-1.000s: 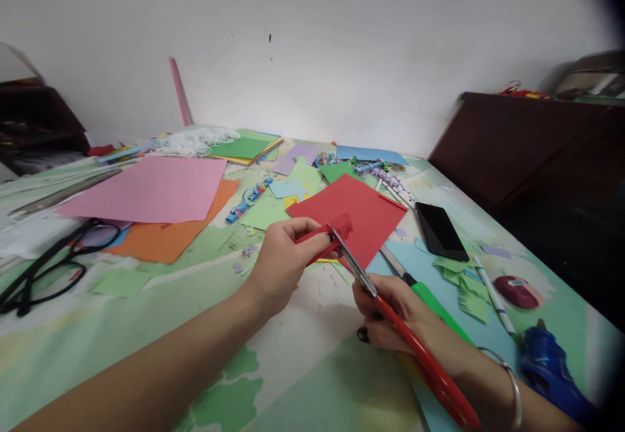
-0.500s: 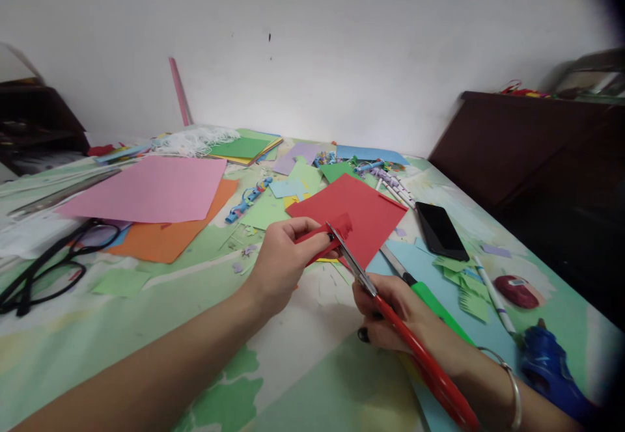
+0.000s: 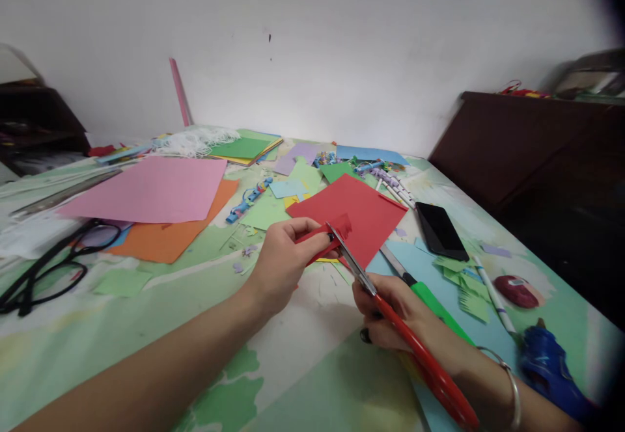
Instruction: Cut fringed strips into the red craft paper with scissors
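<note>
Between its thumb and fingers, my left hand (image 3: 280, 263) pinches a small red paper strip (image 3: 317, 240) with fine cuts along its far end. My right hand (image 3: 390, 311) grips a pair of scissors (image 3: 415, 347) with red handles. Their blades reach up to the strip, close by my left thumb, and look nearly closed. Under and beyond the strip lies a larger red paper sheet (image 3: 359, 204). A green-handled cutter or knife (image 3: 434, 308) rests on light blue paper, partly hidden by my right hand.
Pink paper (image 3: 151, 188), orange paper (image 3: 166, 240) and eyeglasses (image 3: 53, 263) lie at left. On the right are a phone (image 3: 442, 230), fringed green scraps (image 3: 466, 282) and a blue glue gun (image 3: 547, 367). White string (image 3: 195, 140) and stacked coloured sheets (image 3: 247, 147) sit near the wall.
The scissors' red handles have shifted very slightly. Both hands and the red strip stay practically in place.
</note>
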### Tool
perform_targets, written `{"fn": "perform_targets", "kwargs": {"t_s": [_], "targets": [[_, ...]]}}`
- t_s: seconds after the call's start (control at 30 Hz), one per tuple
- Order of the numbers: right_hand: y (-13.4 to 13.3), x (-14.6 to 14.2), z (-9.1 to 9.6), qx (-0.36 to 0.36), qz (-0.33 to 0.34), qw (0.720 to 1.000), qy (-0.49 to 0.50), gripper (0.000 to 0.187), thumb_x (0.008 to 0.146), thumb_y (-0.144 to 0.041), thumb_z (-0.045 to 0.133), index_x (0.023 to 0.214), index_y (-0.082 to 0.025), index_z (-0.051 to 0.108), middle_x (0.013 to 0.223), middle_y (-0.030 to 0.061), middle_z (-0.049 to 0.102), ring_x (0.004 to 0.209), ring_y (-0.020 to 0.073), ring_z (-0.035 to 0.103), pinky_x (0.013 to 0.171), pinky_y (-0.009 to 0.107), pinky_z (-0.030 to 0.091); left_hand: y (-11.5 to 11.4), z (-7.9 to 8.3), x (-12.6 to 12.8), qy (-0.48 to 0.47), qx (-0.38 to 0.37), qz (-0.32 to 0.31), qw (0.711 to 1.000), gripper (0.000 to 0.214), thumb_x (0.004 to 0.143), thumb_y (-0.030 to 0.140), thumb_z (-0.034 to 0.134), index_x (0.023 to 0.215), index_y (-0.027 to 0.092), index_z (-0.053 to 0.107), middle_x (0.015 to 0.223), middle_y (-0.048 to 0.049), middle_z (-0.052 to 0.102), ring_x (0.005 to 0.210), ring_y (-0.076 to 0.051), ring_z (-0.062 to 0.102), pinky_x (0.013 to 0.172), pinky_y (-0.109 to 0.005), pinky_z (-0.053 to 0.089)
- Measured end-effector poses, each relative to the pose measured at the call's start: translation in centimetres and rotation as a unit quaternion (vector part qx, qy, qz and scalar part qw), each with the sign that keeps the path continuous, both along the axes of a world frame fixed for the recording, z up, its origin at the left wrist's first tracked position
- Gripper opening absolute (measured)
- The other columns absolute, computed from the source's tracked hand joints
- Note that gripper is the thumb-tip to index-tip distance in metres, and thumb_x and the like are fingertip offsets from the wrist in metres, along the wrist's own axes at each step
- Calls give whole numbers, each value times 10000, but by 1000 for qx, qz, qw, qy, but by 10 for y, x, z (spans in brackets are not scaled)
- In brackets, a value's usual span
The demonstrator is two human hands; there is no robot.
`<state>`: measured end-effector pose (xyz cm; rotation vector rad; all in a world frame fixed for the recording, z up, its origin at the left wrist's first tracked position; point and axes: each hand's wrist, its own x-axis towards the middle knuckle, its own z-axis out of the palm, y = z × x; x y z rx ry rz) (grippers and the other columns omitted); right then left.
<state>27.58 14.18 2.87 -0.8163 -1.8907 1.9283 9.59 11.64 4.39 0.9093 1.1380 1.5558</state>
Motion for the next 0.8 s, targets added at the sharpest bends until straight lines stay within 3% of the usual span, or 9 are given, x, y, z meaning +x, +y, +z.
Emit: {"fn": "perform_targets", "kwargs": {"t_s": [0.47, 0.8], "targets": [[1, -2, 1, 18, 0, 1000, -1, 218, 528, -42, 435, 630, -204, 330, 581, -87, 283, 504, 72, 204, 431, 215, 155, 0, 0, 0, 7, -3, -11, 1000, 75, 681, 156, 686, 630, 112, 654, 625, -25, 651, 644, -141, 634, 684, -261, 533], [0, -2, -1, -8, 1, 1000, 10, 218, 531, -41, 437, 633, -203, 335, 580, -91, 268, 495, 67, 194, 429, 222, 145, 0, -1, -1, 5, -1, -6, 1000, 80, 673, 160, 695, 622, 115, 652, 613, -22, 649, 637, -138, 631, 674, -251, 529]]}}
